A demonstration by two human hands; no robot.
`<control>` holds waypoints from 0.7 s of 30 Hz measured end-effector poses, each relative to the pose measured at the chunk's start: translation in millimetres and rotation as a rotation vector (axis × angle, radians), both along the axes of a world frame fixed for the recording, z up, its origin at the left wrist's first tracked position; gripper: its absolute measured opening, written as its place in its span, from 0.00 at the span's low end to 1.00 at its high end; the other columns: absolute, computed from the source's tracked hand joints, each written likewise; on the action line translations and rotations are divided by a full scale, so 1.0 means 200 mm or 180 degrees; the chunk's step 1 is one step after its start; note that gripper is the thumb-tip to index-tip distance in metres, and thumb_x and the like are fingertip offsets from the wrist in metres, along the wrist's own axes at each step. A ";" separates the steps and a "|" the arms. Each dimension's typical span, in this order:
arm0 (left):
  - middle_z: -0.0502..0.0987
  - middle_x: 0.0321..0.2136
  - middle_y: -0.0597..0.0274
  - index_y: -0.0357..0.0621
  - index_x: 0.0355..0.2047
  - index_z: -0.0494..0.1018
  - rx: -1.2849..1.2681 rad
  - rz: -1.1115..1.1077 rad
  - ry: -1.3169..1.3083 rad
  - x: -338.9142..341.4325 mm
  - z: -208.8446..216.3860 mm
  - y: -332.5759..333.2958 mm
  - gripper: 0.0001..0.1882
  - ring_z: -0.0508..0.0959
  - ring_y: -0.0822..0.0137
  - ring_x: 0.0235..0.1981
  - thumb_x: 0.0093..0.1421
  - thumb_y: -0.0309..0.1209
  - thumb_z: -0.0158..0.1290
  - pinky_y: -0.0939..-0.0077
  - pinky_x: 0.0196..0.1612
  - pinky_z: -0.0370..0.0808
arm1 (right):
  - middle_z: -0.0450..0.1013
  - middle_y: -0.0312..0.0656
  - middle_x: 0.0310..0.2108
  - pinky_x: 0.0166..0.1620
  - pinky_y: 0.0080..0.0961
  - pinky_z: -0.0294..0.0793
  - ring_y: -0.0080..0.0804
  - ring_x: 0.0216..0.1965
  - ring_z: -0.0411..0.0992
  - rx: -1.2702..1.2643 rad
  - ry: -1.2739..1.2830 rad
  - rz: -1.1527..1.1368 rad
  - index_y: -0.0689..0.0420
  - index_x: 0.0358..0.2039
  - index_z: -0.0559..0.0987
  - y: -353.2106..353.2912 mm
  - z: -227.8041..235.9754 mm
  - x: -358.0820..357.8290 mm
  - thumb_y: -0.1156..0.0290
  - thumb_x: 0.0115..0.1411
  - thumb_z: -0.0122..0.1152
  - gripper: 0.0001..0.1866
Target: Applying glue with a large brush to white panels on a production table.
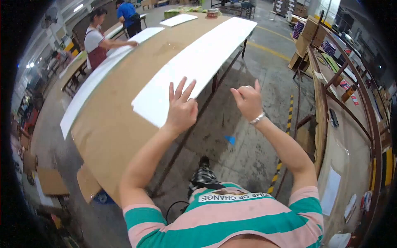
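Nearest is the person's pink-and-green striped shirt (231, 217), with one dark shoe (204, 160) on the grey floor (244, 165) beyond it. A blue scrap (230, 140) lies on that floor, between the forearms. The left hand (181, 112) is raised before the near end of a long white panel (202, 56), three fingers fanned apart, the index bent toward the thumb, nothing visibly held; contact with the panel cannot be told. The right hand (249, 103), a silvery bracelet (257, 118) at its wrist, is up over the floor, most fingers curled in, with no thing seen in it. The panel lies flat along the right side of the brown tabletop (107, 128). Another long white panel (89, 91) follows the left edge, where a co-worker (96, 43) rests a hand. Farther off are a shorter white panel (178, 20) and a person in blue (128, 14).
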State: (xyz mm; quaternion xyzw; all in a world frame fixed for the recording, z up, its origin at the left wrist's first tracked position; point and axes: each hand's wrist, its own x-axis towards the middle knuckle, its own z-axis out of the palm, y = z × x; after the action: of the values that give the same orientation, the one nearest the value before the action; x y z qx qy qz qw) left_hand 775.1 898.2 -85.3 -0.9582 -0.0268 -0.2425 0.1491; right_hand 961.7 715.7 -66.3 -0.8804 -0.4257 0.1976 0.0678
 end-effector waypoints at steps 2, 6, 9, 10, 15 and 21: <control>0.41 0.66 0.50 0.39 0.51 0.67 -0.1524 -0.0431 -0.0968 0.31 0.04 0.05 0.35 0.35 0.44 0.66 0.45 0.43 0.63 0.36 0.60 0.33 | 0.65 0.50 0.54 0.59 0.61 0.46 0.53 0.58 0.57 0.3250 -0.1182 -0.0259 0.52 0.44 0.78 0.06 -0.14 0.20 0.47 0.48 0.63 0.27; 0.63 0.57 0.51 0.41 0.14 0.71 -0.1375 -0.0865 -0.0879 0.88 0.07 0.35 0.16 0.47 0.45 0.65 0.46 0.37 0.63 0.39 0.61 0.35 | 0.67 0.47 0.53 0.59 0.62 0.45 0.50 0.59 0.58 0.2550 -0.1414 -0.0315 0.51 0.45 0.77 0.15 -0.05 0.68 0.52 0.49 0.65 0.25; 0.66 0.55 0.54 0.37 0.20 0.72 -0.1802 -0.1284 -0.1196 1.33 0.03 0.42 0.15 0.50 0.43 0.63 0.46 0.37 0.61 0.35 0.60 0.38 | 0.64 0.47 0.56 0.61 0.48 0.51 0.44 0.62 0.54 0.2073 -0.0046 -0.1033 0.53 0.50 0.74 0.19 0.06 1.03 0.58 0.51 0.64 0.26; 0.66 0.55 0.54 0.37 0.20 0.72 -0.1787 -0.1325 -0.1187 1.48 0.08 0.36 0.15 0.50 0.43 0.63 0.46 0.37 0.61 0.35 0.60 0.38 | 0.61 0.48 0.59 0.61 0.42 0.53 0.43 0.63 0.53 0.3382 0.0360 -0.1289 0.53 0.52 0.72 0.20 0.06 1.14 0.60 0.52 0.64 0.27; 0.55 0.61 0.47 0.42 0.53 0.68 -0.1131 -0.0888 -0.0163 2.11 -0.01 0.50 0.36 0.49 0.42 0.63 0.48 0.49 0.61 0.35 0.59 0.44 | 0.47 0.50 0.65 0.62 0.36 0.52 0.45 0.65 0.49 0.2690 -0.1388 -0.0558 0.49 0.61 0.61 0.27 0.07 1.78 0.50 0.58 0.54 0.34; 0.44 0.64 0.44 0.49 0.64 0.48 -0.7532 -0.5717 0.2248 2.87 0.21 0.61 0.49 0.43 0.40 0.65 0.51 0.69 0.41 0.29 0.55 0.52 | 0.44 0.47 0.66 0.60 0.44 0.55 0.42 0.63 0.52 0.4143 0.2506 -0.0706 0.51 0.65 0.46 0.47 -0.01 2.58 0.31 0.57 0.33 0.46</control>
State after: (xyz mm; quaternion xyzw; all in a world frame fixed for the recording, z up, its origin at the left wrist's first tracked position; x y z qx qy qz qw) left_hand 1348.1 1019.7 -43.4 -0.2294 0.4086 0.1439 -0.8716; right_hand 1477.6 810.4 -68.8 -0.5653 -0.3099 0.1982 0.7383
